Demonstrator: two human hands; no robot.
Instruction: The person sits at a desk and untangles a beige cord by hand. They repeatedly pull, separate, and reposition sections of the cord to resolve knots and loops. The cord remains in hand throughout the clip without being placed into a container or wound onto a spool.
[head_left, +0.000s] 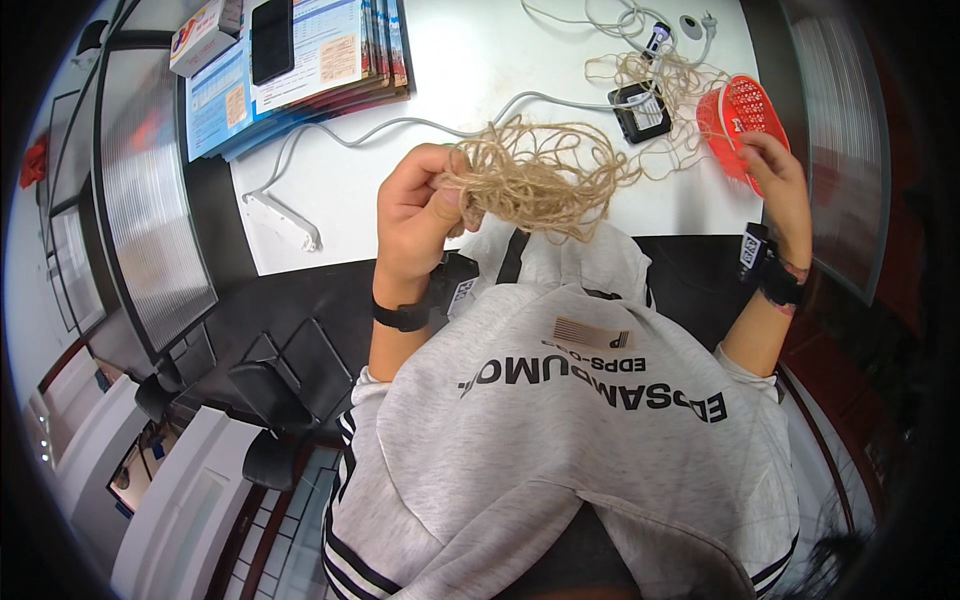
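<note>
My left hand (416, 206) grips one end of a loose, tangled bundle of jute twine (544, 180), held above the near edge of the white table (442, 71). Thin strands trail rightward from the bundle to a second loose heap of twine (675, 79) on the table. My right hand (780, 176) is raised at the right, thumb and fingertips pinched together on what looks like a twine strand. It overlaps the lower right of a red perforated plastic basket (754, 112); whether it touches the basket is unclear.
A black box-shaped device (640, 112) and a small purple-and-black device (658, 37) lie by the twine heap. A grey cable (409, 120) runs to a white power strip (283, 221). Stacked printed sheets (322, 67) carry a smartphone (272, 41) and small carton (206, 36). Ribbed-glass partitions (154, 180) flank the table.
</note>
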